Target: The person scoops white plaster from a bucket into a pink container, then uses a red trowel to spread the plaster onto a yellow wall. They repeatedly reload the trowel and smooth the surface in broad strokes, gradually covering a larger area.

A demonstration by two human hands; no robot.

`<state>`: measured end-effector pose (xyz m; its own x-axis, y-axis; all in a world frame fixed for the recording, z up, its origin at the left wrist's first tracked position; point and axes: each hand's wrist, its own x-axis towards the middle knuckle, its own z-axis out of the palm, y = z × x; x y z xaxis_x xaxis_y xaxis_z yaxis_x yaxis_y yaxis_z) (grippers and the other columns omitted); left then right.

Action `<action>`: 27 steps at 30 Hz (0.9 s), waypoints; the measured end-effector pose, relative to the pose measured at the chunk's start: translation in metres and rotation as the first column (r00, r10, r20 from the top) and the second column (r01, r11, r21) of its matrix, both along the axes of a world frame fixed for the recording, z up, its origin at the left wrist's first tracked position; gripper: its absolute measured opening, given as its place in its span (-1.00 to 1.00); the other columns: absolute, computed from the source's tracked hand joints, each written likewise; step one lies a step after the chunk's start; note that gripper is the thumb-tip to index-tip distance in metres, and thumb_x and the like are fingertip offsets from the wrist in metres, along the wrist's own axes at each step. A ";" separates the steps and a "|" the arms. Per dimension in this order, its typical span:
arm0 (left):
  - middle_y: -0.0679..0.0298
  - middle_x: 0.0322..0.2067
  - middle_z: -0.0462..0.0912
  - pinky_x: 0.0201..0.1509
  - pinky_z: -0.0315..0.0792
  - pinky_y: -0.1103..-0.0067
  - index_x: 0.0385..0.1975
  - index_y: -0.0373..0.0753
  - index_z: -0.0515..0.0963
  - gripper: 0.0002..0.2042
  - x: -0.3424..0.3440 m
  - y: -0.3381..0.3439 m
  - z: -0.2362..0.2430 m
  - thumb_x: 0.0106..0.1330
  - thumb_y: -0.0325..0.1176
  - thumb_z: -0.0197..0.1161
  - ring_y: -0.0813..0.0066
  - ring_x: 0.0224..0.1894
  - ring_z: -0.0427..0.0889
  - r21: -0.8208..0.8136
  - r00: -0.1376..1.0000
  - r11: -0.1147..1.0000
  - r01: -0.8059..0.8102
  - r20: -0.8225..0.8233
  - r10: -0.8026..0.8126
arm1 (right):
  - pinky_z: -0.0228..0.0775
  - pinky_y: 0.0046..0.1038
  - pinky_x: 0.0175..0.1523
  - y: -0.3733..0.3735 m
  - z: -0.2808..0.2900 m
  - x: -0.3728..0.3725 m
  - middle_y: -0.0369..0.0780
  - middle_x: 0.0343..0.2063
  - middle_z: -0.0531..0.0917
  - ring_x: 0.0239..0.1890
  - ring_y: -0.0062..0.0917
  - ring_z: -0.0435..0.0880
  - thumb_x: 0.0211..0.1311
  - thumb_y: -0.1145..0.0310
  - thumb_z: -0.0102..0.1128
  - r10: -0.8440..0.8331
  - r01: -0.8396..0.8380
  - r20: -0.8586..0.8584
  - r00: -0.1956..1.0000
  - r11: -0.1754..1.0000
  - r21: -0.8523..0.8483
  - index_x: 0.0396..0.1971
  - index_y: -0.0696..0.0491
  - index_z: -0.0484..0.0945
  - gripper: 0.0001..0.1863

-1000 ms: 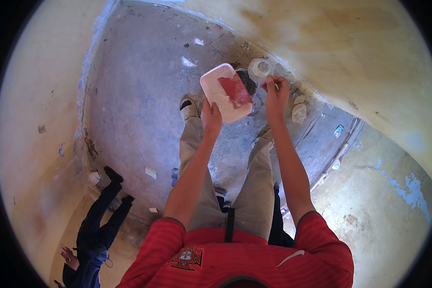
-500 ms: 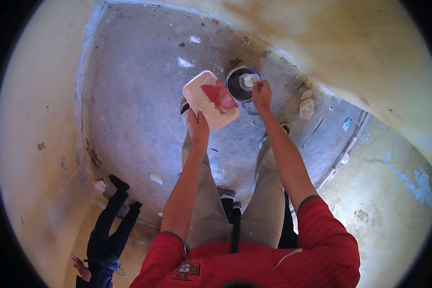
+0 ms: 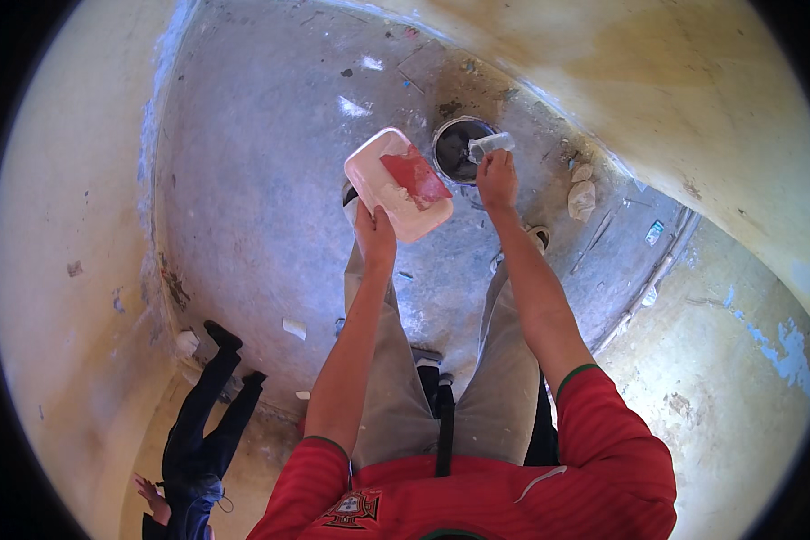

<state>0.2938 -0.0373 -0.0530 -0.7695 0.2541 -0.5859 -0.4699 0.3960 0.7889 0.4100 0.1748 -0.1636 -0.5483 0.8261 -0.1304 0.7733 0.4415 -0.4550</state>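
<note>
The left hand (image 3: 375, 236) has its grip pinching the tub (image 3: 366, 173); the right hand (image 3: 498, 180) pinches a cup (image 3: 498, 141), tipped over the bucket (image 3: 452, 151). Seemingly a dipping or emptying step — I cannot tell which — calling next for a steady wrist, level tub.

Interior of a rough, worn room, apparently a place under repair, though glare at the lower right makes it hard to judge; stained yellowish walls (image 3: 675, 99) carry flaking blue patches (image 3: 787, 355), and a scuffed grey concrete floor (image 3: 243, 162) holds white smears (image 3: 354, 107), pale lumps (image 3: 582, 200), scattered scraps (image 3: 293, 328) and a dark bucket (image 3: 437, 155)
</note>
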 end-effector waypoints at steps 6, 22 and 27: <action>0.11 0.14 0.51 0.26 0.33 0.49 0.30 -0.39 0.30 -0.60 0.002 0.002 0.002 0.49 -0.49 -0.12 0.39 0.19 0.48 -0.006 1.000 1.000 0.005 -0.020 -0.005 | 0.48 -0.05 -0.11 0.003 0.016 0.005 -0.08 -0.22 0.54 -0.19 -0.08 0.61 0.29 0.33 0.14 -0.033 0.033 -0.041 0.999 0.999 -0.008 -0.26 0.04 0.43 -0.86; -0.02 0.03 0.60 0.07 0.48 0.40 0.25 -0.35 0.34 -0.60 0.017 0.040 0.019 0.44 -0.45 -0.06 0.18 0.02 0.64 0.039 0.990 0.999 0.003 -0.140 0.002 | 0.50 -0.51 -0.15 -0.018 0.213 -0.004 -0.20 -0.35 0.57 -0.33 -0.54 0.59 0.22 0.55 0.28 -0.054 -0.015 -0.629 0.775 0.995 -0.103 -0.29 0.14 0.44 -0.83; -0.01 0.01 0.62 -0.03 0.53 0.43 0.28 -0.32 0.32 -0.59 0.017 0.055 0.025 0.44 -0.45 -0.05 0.23 -0.04 0.68 0.016 0.985 1.000 0.024 -0.173 -0.021 | 0.48 -0.31 -0.24 -0.018 0.230 -0.016 -0.10 -0.34 0.57 -0.33 -0.24 0.61 0.08 0.59 0.32 0.138 -0.117 -0.618 0.774 0.990 0.075 -0.29 0.12 0.44 -0.76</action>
<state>0.3105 0.0172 -0.0283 -0.8528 0.2813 -0.4400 -0.3172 0.3902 0.8644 0.3945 0.1565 0.0662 -0.6019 0.7404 0.2992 0.2636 0.5378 -0.8008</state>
